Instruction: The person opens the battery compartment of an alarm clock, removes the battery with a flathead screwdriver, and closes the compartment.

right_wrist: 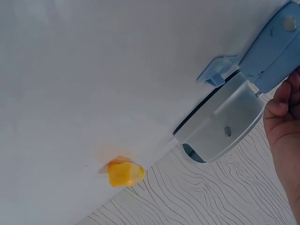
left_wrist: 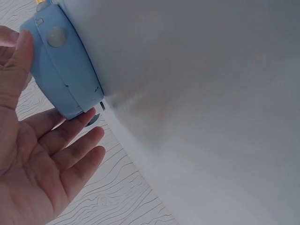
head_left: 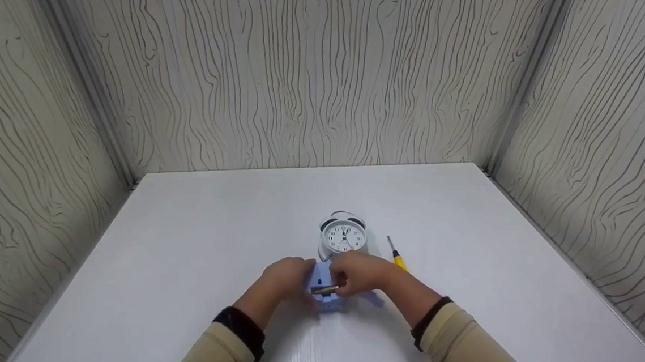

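Observation:
A light blue plastic case [head_left: 322,272] stands on the table with an open battery compartment facing up toward the head camera. My left hand [head_left: 291,278] grips its left side; in the left wrist view the thumb lies against the case [left_wrist: 65,61] and the other fingers spread below it. With curled fingers, my right hand [head_left: 362,272] pinches the end of a gold and dark battery [head_left: 325,289] at the compartment. The right wrist view shows those fingertips close to the case, the battery hidden there. A small blue cover [right_wrist: 218,70] lies on the table beside the case.
A white twin-bell alarm clock [head_left: 344,236] stands directly behind the case. To its right lies a screwdriver [head_left: 399,260] with a yellow handle. Wood-grain panels [head_left: 307,77] enclose the white table [head_left: 211,224] at the back and both sides.

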Action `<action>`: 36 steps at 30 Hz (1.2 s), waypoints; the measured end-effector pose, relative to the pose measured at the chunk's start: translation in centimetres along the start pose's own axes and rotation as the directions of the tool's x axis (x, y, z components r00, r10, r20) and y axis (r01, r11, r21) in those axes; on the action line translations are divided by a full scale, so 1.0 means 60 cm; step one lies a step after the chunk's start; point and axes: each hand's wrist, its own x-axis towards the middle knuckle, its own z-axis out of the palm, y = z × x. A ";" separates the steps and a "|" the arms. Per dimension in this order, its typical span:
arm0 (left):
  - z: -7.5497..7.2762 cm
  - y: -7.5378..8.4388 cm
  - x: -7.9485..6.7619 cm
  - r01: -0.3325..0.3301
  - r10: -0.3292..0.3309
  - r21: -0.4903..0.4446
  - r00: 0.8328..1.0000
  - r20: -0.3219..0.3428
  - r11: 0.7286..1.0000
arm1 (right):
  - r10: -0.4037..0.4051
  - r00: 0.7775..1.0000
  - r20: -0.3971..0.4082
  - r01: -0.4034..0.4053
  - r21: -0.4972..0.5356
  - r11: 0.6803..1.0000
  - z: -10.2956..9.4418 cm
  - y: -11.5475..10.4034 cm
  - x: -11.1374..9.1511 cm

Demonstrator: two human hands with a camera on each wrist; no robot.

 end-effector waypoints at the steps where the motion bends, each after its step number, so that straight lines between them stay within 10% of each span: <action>1: -0.001 0.001 -0.001 -0.003 0.003 0.000 1.000 0.000 1.000 | -0.001 1.000 -0.004 0.001 -0.004 1.000 -0.001 -0.001 0.000; 36: 0.000 0.000 -0.003 -0.044 0.045 0.044 0.999 -0.030 0.998 | 0.087 0.995 0.058 -0.082 -0.074 0.994 -0.012 -0.025 0.003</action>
